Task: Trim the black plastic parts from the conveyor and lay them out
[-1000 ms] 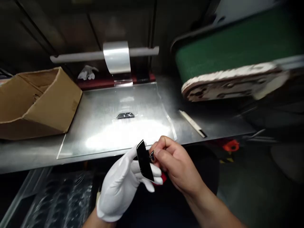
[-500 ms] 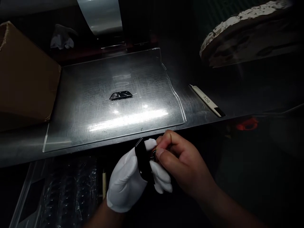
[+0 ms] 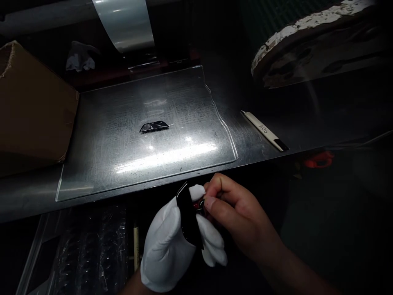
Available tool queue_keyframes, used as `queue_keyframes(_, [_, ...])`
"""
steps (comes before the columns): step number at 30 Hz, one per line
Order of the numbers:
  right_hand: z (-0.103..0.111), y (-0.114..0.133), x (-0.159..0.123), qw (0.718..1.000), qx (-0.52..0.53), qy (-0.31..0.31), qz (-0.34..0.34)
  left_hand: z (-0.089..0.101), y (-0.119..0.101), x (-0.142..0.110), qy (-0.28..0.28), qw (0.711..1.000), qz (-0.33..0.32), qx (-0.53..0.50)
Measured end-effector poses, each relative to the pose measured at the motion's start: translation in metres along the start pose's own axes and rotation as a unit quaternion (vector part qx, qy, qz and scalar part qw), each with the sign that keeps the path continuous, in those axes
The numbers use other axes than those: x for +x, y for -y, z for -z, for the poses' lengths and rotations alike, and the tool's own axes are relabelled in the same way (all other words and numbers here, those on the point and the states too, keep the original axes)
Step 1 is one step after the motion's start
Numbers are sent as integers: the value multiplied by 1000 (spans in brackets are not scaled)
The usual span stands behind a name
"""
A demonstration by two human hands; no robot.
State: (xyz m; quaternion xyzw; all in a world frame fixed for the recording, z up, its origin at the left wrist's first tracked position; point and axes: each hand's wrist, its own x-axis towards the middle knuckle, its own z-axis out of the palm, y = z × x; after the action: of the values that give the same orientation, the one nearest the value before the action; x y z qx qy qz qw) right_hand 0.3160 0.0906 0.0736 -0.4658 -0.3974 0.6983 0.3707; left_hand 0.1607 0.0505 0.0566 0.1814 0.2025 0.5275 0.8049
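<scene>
My left hand [image 3: 166, 248], in a white glove, grips a glossy black panel [image 3: 188, 217] with slanted ends, the thumb on its near side and the fingers behind it. Bare, my right hand [image 3: 239, 215] pinches a small dark curled piece [image 3: 200, 205] beside the panel's right side; whether that piece is joined to the panel I cannot tell. Both hands are just off the bench's front edge. Beyond them, a black trapezoid-shaped piece [image 3: 154, 127] with a wrinkled, shiny surface lies on a clear sheet [image 3: 104, 164].
A cardboard box [image 3: 37, 110] stands at left, a roll of shiny film [image 3: 125, 24] behind. To the right lies a slim cream tool [image 3: 260, 128] marked A06, below a conveyor end [image 3: 307, 53]. A clear plastic tray [image 3: 89, 246] sits lower left; a white glove [image 3: 80, 56] lies at the back.
The view has tilted down and darkened since the first frame. My left fingers have wrapped further around the black panel. My right hand keeps its pinch close to it.
</scene>
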Motion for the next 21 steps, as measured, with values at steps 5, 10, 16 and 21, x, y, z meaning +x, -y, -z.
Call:
queue_keyframes(5, [0, -1, -1, 999, 5, 31, -19, 1, -1, -5, -2, 1000, -7, 17])
queue_keyframes(10, [1, 0, -1, 997, 6, 74, -10, 1, 1, -8, -25, 999, -26, 36])
queue_keyframes(16, [0, 4, -1, 996, 9, 84, 3, -2, 0, -11, -42, 998, -27, 26])
queue_keyframes(21, [-2, 4, -1, 995, 24, 98, -11, -4, -11, -19, -70, 993, 81, 47])
